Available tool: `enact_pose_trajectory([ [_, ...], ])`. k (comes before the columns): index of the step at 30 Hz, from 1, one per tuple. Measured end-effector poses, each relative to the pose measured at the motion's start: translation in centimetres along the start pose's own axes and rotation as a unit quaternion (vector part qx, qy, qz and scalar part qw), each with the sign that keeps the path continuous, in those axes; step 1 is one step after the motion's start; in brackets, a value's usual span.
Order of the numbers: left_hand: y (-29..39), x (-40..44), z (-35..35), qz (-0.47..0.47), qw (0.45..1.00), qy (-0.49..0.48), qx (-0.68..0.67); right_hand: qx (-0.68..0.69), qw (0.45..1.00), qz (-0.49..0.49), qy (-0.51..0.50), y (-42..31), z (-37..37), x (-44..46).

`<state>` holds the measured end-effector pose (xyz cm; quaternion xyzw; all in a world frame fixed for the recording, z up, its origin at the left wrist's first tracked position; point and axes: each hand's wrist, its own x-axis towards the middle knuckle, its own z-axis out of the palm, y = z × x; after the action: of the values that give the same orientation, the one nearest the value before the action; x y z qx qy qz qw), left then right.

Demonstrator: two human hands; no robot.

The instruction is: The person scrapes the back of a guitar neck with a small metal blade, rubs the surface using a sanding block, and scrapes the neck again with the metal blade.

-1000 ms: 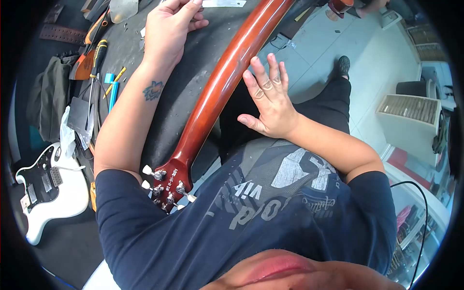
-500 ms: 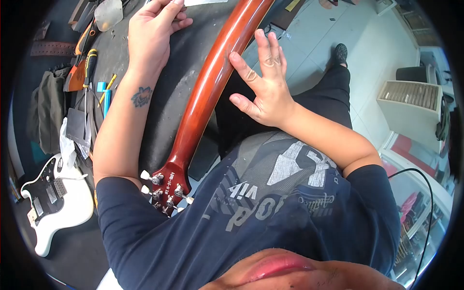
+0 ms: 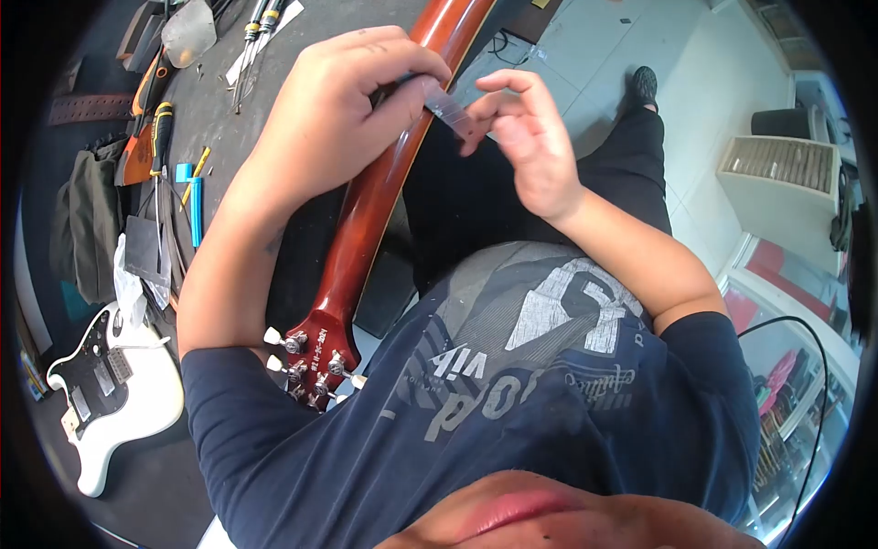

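A glossy reddish-brown guitar neck (image 3: 370, 210) runs diagonally in front of me, its back facing up. Its headstock (image 3: 320, 352), with metal tuners, lies against my shirt. My left hand (image 3: 361, 101) is over the neck, fingers curled, and pinches a small flat, shiny, translucent strip (image 3: 446, 108). What the strip is made of I cannot make out. My right hand (image 3: 535, 146) is at the neck's right side, slightly blurred. Its thumb and a finger close on the strip's lower end, while its other fingers are bent and apart.
On the dark bench at left are screwdrivers (image 3: 261, 32), an orange-and-black tool (image 3: 137, 156), a blue tube (image 3: 196, 210) and dark cloth (image 3: 87, 210). A white guitar body (image 3: 142, 384) lies lower left. At right stand a white cabinet (image 3: 777, 197) and a glass case (image 3: 786, 320).
My left hand has come from the bench at upper left onto the neck, bringing the strip. My right hand has lifted off the neck's edge and its fingers have bent toward the strip.
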<state>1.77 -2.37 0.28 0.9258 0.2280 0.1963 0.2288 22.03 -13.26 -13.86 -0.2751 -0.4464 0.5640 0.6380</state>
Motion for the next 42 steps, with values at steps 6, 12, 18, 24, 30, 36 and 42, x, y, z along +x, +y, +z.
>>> enact_pose_trajectory([
  [6, -0.4, 0.1, -0.1, 0.031, 0.999, -0.031, 0.02, -0.044, 0.998, 0.041, 0.012, -0.3, 2.2, 1.0],
  [12, -0.7, 0.0, 0.3, 0.052, 0.998, -0.024, 0.02, -0.075, 0.997, 0.029, 0.014, 0.3, 2.4, 1.2],
  [18, -0.4, 0.4, 0.2, 0.071, 0.996, -0.046, 0.018, -0.071, 0.997, 0.018, 0.018, 0.7, 2.6, 1.0],
  [24, -0.5, 0.2, 0.3, 0.081, 0.996, -0.035, 0.014, -0.122, 0.991, -0.022, 0.042, 0.6, 2.6, 1.1],
  [30, -0.8, 0.2, 0.5, 0.108, 0.993, -0.037, 0.025, -0.121, 0.992, -0.003, 0.037, 0.8, 2.7, 0.8],
  [36, -0.4, 0.3, 0.2, 0.102, 0.993, -0.048, 0.033, -0.127, 0.991, -0.013, 0.041, 0.7, 2.8, 0.7],
  [42, -0.4, 0.3, 0.1, 0.1, 0.993, -0.059, 0.037, -0.138, 0.989, -0.024, 0.045, 0.6, 2.8, 0.6],
])
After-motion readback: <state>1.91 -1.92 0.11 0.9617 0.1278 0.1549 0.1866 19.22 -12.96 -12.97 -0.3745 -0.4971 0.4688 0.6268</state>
